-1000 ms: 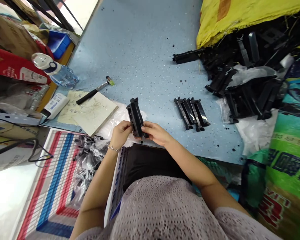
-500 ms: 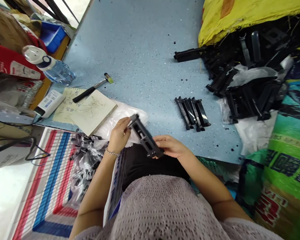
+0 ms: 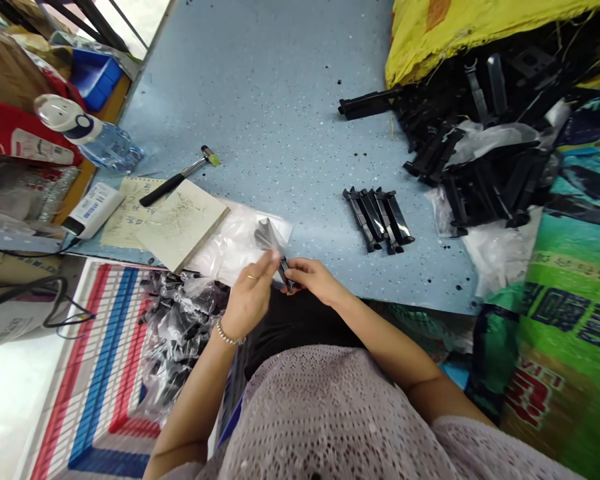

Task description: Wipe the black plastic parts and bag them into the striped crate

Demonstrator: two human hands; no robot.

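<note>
A black plastic part is between my hands at the table's front edge, its upper end inside a clear plastic bag. My left hand pinches the bag around the part. My right hand grips the part's lower end. Below the bag, a stack of clear bags lies on the table. To the right, several black parts lie side by side in a row.
A hammer lies on a notepad at the left, near a water bottle. A pile of black parts spills from a yellow sack at the right. A striped basket with bagged parts stands at lower left.
The black part has turned and moved left, and a clear bag now surrounds its upper end. My left hand has shifted from the part's end to the bag. The view has shifted slightly.
</note>
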